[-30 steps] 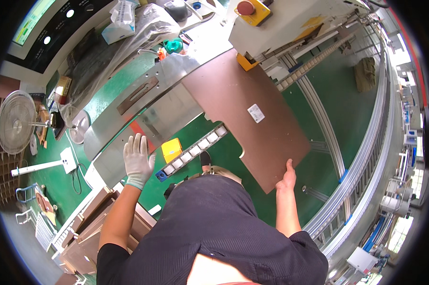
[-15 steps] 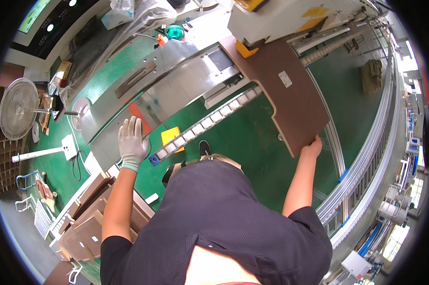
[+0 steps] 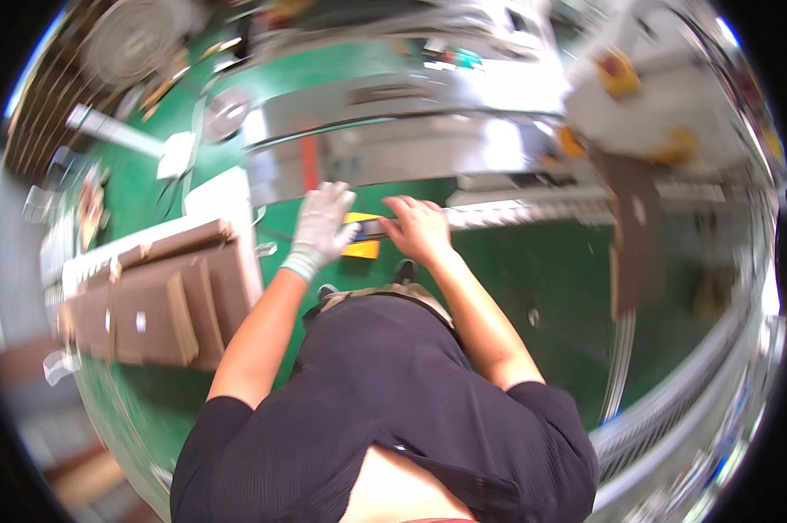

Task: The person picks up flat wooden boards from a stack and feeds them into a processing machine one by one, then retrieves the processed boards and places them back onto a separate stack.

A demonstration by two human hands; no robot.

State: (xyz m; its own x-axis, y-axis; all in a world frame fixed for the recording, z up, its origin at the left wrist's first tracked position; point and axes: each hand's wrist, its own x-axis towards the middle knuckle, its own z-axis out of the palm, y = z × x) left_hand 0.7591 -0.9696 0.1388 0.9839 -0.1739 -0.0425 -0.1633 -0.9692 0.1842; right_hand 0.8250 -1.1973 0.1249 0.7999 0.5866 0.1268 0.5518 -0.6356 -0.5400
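Left hand: our left hand (image 3: 322, 228) wears a pale glove; its fingers are spread fairly wide and lie flat, with the fingertips touching the near edge of the metal machine bed (image 3: 393, 152).
Right hand: our right hand (image 3: 420, 228) is bare, the fingers curled narrowly around a dark, slim object (image 3: 372, 229); the blur keeps us from telling what that object is.
Held thing: the dark object sits between our two hands, just above the yellow block (image 3: 361, 247) and touching or nearly touching it; we cannot tell which.
Yellow block: it lies just beside the left hand, at the left end of the roller rail (image 3: 533, 213), over the green floor (image 3: 533, 288).
Machine edge: the bright curved lip of the metal bed runs across just beyond our fingertips.
Brown board: a cardboard sheet (image 3: 635, 231) stands upright, well apart to our right, its top at the rail and its lower edge over the floor.
Left side: a stack of flat cardboard pieces (image 3: 154, 296) lies on a white stand (image 3: 228, 200), near our left forearm.
Open room: bare green floor spreads between our right arm and the brown board; the curved metal rails (image 3: 672, 410) bound it at the far right.
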